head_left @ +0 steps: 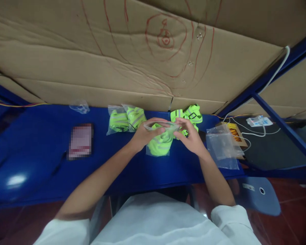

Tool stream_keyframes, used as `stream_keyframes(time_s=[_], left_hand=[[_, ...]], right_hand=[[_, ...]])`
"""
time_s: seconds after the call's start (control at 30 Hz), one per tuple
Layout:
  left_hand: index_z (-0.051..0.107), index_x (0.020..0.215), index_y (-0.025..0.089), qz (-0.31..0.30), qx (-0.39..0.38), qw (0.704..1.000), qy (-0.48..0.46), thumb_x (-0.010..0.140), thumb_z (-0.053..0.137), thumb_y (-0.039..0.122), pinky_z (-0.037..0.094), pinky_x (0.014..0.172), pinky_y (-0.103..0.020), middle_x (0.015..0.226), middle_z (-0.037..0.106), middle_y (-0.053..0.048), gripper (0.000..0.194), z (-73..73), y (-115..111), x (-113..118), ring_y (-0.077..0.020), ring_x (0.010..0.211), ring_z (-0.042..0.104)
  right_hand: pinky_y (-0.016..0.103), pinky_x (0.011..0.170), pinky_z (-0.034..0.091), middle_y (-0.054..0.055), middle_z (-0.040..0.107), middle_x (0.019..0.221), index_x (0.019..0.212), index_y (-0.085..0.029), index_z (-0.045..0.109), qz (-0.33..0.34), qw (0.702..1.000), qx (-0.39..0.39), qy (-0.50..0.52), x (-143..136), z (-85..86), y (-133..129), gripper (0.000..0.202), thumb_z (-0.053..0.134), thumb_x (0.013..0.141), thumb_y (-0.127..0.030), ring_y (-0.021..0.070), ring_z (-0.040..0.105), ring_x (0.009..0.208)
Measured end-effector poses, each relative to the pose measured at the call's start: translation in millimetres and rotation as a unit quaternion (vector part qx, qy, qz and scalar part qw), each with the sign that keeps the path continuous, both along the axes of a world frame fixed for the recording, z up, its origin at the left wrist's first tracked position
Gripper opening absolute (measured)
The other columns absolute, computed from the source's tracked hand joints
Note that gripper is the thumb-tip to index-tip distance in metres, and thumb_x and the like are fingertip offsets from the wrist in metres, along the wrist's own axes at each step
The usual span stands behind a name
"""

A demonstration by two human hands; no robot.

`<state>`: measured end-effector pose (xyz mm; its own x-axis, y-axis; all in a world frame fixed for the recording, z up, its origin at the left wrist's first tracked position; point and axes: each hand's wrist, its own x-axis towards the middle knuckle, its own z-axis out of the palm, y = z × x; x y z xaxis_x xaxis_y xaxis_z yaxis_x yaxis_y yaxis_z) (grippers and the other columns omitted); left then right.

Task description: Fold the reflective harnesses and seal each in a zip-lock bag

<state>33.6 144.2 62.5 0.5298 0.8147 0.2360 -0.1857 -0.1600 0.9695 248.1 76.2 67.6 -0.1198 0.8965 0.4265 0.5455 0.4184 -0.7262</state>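
A pale shirt (153, 221) fills the bottom of the frame. At the centre, the left hand (149, 133) holds a clear bag (158, 140) by its mouth; the right hand (191, 137) spreads thumb and fingers at the other edge (whether they grip, I can't tell). Neon-yellow strapping (160, 148) sits inside, above the blue worktop (132, 173).

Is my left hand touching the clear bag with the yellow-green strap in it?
Touching. The head view shows the left hand holding the clear bag at its open top, the thumb lying across the rim.
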Motion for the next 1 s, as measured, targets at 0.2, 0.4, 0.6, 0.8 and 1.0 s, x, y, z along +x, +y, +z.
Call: stream_keyframes(time_s=[0.2, 0.4, 0.6, 0.8, 1.0], left_hand=[[0.074, 0.113, 0.018, -0.022, -0.139, 0.990, -0.004, 0.073, 0.085, 0.057, 0.048, 0.107, -0.041, 0.125, 0.072, -0.013, 0.057, -45.9, -9, -3, -0.0292, 0.122, 0.065], [0.074, 0.106, 0.017, -0.014, -0.188, 0.982, 0.033, 0.072, 0.082, 0.066, 0.051, 0.092, -0.033, 0.109, 0.074, -0.009, 0.060, -60.7, -16, 1, -0.0248, 0.106, 0.068], [0.073, 0.099, 0.014, -0.002, -0.193, 0.980, 0.053, 0.072, 0.082, 0.063, 0.048, 0.080, -0.028, 0.093, 0.072, -0.006, 0.056, -65.0, -10, -5, -0.0189, 0.088, 0.066], [0.069, 0.095, 0.016, -0.004, -0.180, 0.983, 0.036, 0.067, 0.087, 0.060, 0.047, 0.080, -0.027, 0.093, 0.071, -0.004, 0.056, -62.9, -10, -6, -0.0163, 0.086, 0.065], [0.068, 0.094, 0.015, -0.043, -0.193, 0.980, 0.038, 0.069, 0.086, 0.060, 0.046, 0.073, -0.025, 0.085, 0.070, -0.003, 0.055, -62.6, -14, -7, -0.0144, 0.079, 0.065]], right_hand=[[0.047, 0.112, 0.044, 0.016, 0.053, 0.144, 0.140, -0.024, 0.056, 0.097, 0.995, -0.030, -0.016, -8, -31.2, 6, 0.054, 0.071, 0.093, -0.046, 0.0255, 0.053, 0.135], [0.054, 0.118, 0.031, 0.013, 0.053, 0.148, 0.120, -0.025, 0.074, 0.149, 0.969, -0.058, -0.189, -22, -39.8, 7, 0.047, 0.083, 0.081, -0.050, 0.0317, 0.044, 0.140], [0.050, 0.113, 0.034, 0.012, 0.062, 0.140, 0.113, -0.023, 0.075, 0.133, 0.963, -0.045, -0.230, -33, -48.1, 2, 0.037, 0.075, 0.088, -0.050, 0.0311, 0.045, 0.136], [0.053, 0.115, 0.030, 0.015, 0.064, 0.136, 0.132, -0.023, 0.066, 0.134, 0.965, -0.057, -0.220, -36, -46.3, -3, 0.048, 0.072, 0.092, -0.049, 0.0323, 0.040, 0.144], [0.044, 0.108, 0.045, 0.013, 0.063, 0.126, 0.120, -0.020, 0.072, 0.153, 0.985, -0.065, -0.057, -25, -56.3, 2, 0.036, 0.068, 0.095, -0.045, 0.0261, 0.054, 0.130]])
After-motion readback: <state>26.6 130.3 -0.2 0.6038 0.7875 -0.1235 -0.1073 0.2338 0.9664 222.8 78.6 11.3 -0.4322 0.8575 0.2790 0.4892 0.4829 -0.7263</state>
